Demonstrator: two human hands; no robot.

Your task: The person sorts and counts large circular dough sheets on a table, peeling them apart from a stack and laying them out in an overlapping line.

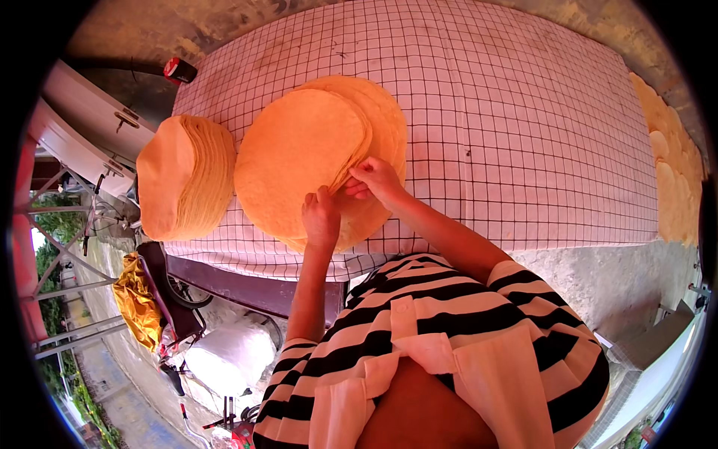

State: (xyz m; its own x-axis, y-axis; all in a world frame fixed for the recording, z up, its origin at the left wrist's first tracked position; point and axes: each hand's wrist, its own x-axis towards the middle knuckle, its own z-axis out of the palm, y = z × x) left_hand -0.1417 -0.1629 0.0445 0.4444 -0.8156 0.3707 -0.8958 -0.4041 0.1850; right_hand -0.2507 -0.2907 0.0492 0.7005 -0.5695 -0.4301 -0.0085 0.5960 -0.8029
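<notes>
Large round thin flatbread sheets (297, 157) lie in a pile on a table covered with a checked cloth (516, 134). The upper sheets are shifted left over more sheets (387, 123) beneath. My left hand (321, 216) grips the near right edge of the upper sheets, fingers curled. Close to its right, my right hand (373, 178) pinches the edge of the same sheets between thumb and fingers; how many layers it holds cannot be told. A taller stack of similar round sheets (188, 179) stands at the table's left end.
A red and black object (180, 71) sits by the far left corner. More flatbread sheets (670, 163) lie past the table's right end. Left of me are a yellow cover (137, 303), a white bundle (233, 351) and part of a bicycle or cart. The table's near edge runs just before me.
</notes>
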